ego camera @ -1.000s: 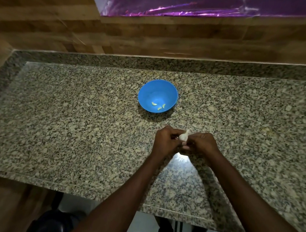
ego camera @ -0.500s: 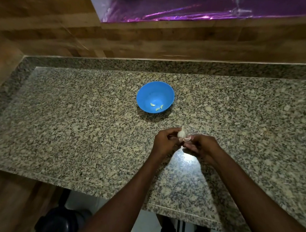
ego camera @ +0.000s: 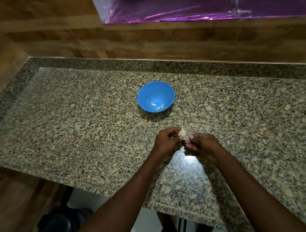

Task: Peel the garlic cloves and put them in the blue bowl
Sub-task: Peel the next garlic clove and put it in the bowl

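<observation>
Above the speckled granite counter [ego camera: 73, 127], a papery, pointed garlic bulb [ego camera: 182, 132] is gripped by the curled left hand [ego camera: 166, 140]; its skin is pinched by the right hand [ego camera: 200, 144]. Farther back, three pale peeled cloves [ego camera: 157, 106] are seen in the round, smooth blue bowl [ego camera: 156, 90], with open stone around it, well inside the counter's edges.

No readable text — no labels, brands, numbers.

Blue bowl [ego camera: 146, 95] — pale yellow-green cloves [ego camera: 153, 104]; speckled grey-tan granite counter [ego camera: 73, 127]; purple foil [ego camera: 176, 12].
</observation>
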Available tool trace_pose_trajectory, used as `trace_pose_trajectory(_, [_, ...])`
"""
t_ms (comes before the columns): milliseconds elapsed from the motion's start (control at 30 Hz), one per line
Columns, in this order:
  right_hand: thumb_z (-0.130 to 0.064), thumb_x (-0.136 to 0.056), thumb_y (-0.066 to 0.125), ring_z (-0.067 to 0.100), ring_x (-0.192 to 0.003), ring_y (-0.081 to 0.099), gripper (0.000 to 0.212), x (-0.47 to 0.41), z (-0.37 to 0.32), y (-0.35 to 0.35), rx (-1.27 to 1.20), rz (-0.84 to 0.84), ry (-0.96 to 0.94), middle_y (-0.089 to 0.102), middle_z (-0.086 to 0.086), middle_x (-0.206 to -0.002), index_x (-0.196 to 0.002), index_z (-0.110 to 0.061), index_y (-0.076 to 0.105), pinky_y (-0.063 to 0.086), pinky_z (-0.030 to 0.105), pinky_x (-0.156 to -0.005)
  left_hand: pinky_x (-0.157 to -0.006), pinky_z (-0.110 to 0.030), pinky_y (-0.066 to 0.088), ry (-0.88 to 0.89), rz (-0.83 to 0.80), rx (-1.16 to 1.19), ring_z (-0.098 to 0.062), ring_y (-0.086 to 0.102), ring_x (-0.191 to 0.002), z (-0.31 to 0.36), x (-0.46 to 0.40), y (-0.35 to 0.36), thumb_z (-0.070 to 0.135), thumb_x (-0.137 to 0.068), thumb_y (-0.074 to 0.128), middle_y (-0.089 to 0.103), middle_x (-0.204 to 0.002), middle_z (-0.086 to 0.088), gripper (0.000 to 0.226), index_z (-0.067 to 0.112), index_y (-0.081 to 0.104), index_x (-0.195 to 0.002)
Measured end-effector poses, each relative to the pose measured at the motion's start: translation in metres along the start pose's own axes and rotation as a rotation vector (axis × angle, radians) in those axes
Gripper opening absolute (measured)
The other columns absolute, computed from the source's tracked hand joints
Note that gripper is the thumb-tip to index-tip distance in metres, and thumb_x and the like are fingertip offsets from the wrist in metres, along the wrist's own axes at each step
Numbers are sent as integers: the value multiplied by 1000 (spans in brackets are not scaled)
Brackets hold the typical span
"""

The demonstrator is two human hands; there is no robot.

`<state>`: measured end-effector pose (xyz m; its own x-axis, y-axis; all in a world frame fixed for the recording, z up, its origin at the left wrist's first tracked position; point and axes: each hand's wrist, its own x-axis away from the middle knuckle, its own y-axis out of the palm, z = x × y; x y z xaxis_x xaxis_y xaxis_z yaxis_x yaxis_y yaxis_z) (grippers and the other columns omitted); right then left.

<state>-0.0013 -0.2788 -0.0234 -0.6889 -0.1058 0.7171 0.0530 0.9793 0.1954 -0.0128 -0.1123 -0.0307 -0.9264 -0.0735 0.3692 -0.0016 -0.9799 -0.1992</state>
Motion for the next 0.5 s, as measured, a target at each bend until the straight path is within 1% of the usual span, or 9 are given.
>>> trace_pose_trajectory(33, [-5, -93, 67, 25, -69, 71, 8, 1, 0, 0, -12, -6, 2, 73, 18, -81, -94, 2, 65, 62, 48, -57, -83, -57, 59, -7, 0, 2, -36, 71, -93, 0, 0, 0, 2, -87, 74, 72, -106, -23, 35, 7, 69, -121])
trace_pose_trajectory(100, [0, -93, 66, 25, -69, 72, 4, 4, 0, 0, -12, -31, -5, 73, 19, -82, -91, 2, 63, 63, 51, -62, -87, -54, 58, -8, -7, -14, -34, 71, -97, 1, 1, -3, 6, -87, 75, 72, -107, -21, 34, 8, 70, -120])
trace_pose_trajectory(167, [7, -92, 63, 27, -69, 72, 6, 5, -1, 2, 26, -38, -49, 71, 24, -89, -87, 5, 61, 62, 49, -70, -88, -50, 59, 2, -15, -44, -32, 71, -98, 2, 1, -6, 10, -85, 78, 72, -104, -15, 35, 9, 70, -118])
trace_pose_trajectory(233, [12, -90, 62, 33, -74, 71, 7, 6, -3, 5, 95, -14, -115, 69, 30, -98, -84, 9, 62, 61, 47, -72, -83, -42, 61, 31, -10, -94, -22, 69, -88, 3, 2, -8, 14, -81, 82, 71, -96, -6, 36, 10, 70, -115])
trace_pose_trajectory(300, [13, -89, 64, 40, -78, 71, 2, 9, -5, 10, 189, 15, -173, 68, 37, -100, -87, 12, 65, 61, 52, -71, -79, -37, 59, 54, 1, -147, -13, 65, -80, 5, 2, -9, 18, -78, 85, 70, -92, -1, 36, 12, 70, -110])
trace_pose_trajectory(367, [11, -87, 68, 45, -81, 71, 8, 10, -5, 13, 260, 44, -240, 69, 38, -93, -94, 14, 68, 60, 59, -73, -77, -35, 58, 55, 21, -170, -12, 66, -78, 6, 3, -9, 24, -76, 87, 72, -92, -1, 38, 12, 70, -107])
trace_pose_trajectory(400, [9, -85, 72, 46, -83, 72, 12, 10, -5, 14, 287, 63, -281, 70, 36, -90, -96, 12, 69, 59, 61, -75, -77, -34, 59, 56, 35, -178, -14, 67, -79, 6, 2, -10, 26, -75, 88, 73, -93, -3, 38, 12, 70, -105])
trace_pose_trajectory(467, [6, -81, 78, 46, -86, 71, 18, 11, -4, 17, 304, 123, -334, 71, 33, -91, -98, 9, 71, 57, 62, -80, -80, -40, 60, 52, 51, -176, -19, 69, -82, 7, 2, -12, 27, -75, 88, 72, -93, -5, 37, 10, 70, -102])
trace_pose_trajectory(500, [6, -80, 78, 46, -87, 71, 20, 11, -4, 18, 272, 144, -327, 71, 33, -93, -98, 9, 70, 57, 63, -82, -81, -44, 61, 49, 55, -170, -22, 69, -83, 7, 3, -12, 26, -75, 88, 72, -93, -6, 35, 9, 70, -101])
